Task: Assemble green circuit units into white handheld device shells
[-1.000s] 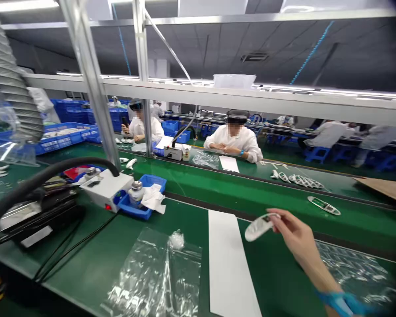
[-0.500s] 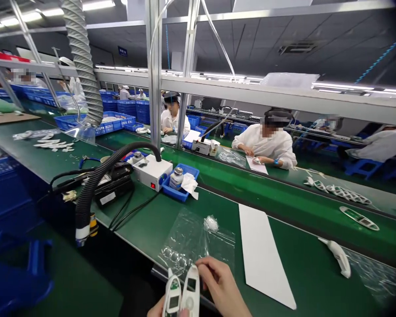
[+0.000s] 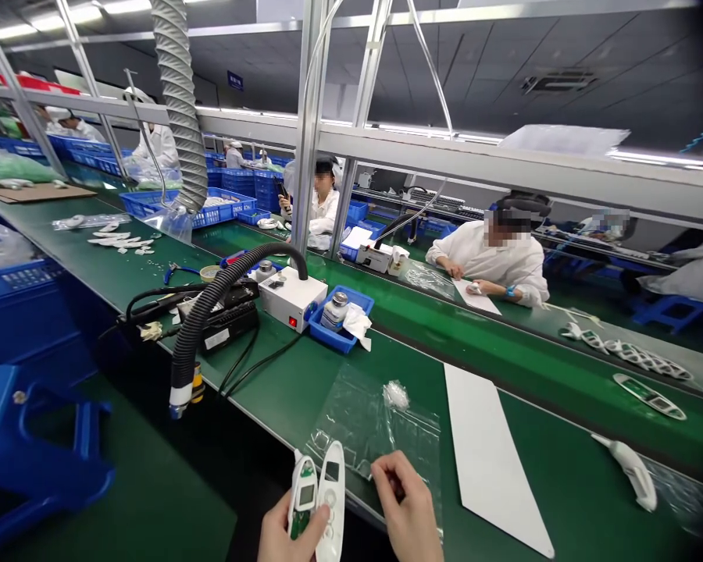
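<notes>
My left hand (image 3: 287, 531) is closed around two parts of a white ear thermometer, held side by side near the bench edge. One is a half with a green circuit board and a small screen (image 3: 305, 496). Beside it is a white front cover (image 3: 331, 515) with a window and button openings, my thumb pressed on it. My right hand (image 3: 407, 507) is apart from these, thumb and index finger pinched over a clear plastic bag (image 3: 351, 398). What the pinch holds, if anything, is too small to tell. Small clear square pieces (image 3: 343, 451) lie on the bag.
A white board (image 3: 492, 460) lies right of the bag, with a white thermometer body (image 3: 629, 468) beyond it. A blue tray (image 3: 351, 341) with a bottle and tissue, a white box (image 3: 287, 300) and a black hose (image 3: 196, 336) stand left. Co-workers sit across the green conveyor (image 3: 422, 312).
My right hand has moved away from the white cover to over the bag. The left hand still holds both parts, now more fully in view. The camera view has shifted slightly left.
</notes>
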`<state>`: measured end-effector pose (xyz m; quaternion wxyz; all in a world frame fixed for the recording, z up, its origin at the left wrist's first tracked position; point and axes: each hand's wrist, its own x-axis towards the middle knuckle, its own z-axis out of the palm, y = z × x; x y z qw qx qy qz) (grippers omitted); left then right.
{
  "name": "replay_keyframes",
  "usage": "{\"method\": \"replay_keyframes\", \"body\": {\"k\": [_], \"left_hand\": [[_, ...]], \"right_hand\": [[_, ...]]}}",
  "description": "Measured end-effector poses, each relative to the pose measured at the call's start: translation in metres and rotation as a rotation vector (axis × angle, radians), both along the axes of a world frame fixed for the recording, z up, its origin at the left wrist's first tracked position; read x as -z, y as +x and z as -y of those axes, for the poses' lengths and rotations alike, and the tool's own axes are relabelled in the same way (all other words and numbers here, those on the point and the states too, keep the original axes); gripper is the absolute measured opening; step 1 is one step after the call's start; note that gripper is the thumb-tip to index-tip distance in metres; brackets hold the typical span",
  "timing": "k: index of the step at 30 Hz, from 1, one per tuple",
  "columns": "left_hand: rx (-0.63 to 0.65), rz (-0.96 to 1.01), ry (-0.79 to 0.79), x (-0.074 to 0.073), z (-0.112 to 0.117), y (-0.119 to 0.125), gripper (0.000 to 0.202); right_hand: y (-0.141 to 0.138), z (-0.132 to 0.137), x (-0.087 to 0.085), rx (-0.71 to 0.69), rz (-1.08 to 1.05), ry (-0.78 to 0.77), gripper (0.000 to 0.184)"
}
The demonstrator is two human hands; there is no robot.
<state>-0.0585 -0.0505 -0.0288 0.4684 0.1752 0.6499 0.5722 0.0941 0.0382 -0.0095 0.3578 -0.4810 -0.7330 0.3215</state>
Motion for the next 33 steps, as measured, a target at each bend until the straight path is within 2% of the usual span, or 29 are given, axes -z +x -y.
{"method": "replay_keyframes", "body": {"k": [4,7,14,20,24,27,30,33], "left_hand": [[0.065,-0.033,0.032,-0.004,-0.002,0.006,0.059],[0.092,-0.078,0.090,-0.004,-0.003,0.012,0.051],[0.109,-0.108,0.121,0.002,-0.004,0.016,0.049],[0.095,-0.125,0.104,0.001,-0.005,0.016,0.050],[0.094,-0.123,0.094,-0.003,-0.004,0.016,0.053],[0.119,-0.139,0.108,-0.005,-0.003,0.014,0.059],[0.115,-0.147,0.109,-0.006,0.000,0.009,0.060],[0.081,-0.129,0.079,-0.006,0.006,0.004,0.057]], "right_hand": [[0.002,0.001,-0.027,-0.039,-0.076,-0.087,0.034],[-0.002,0.001,-0.037,-0.131,-0.067,-0.122,0.036],[-0.009,0.002,-0.022,-0.184,-0.017,-0.151,0.033],[-0.008,0.003,-0.020,-0.157,-0.027,-0.162,0.031],[-0.008,0.006,-0.011,-0.110,-0.125,-0.273,0.026],[-0.014,0.010,-0.002,-0.120,-0.210,-0.321,0.029],[-0.028,0.016,0.002,-0.078,-0.361,-0.357,0.033],[-0.046,0.026,0.001,-0.079,-0.495,-0.486,0.046]]}}
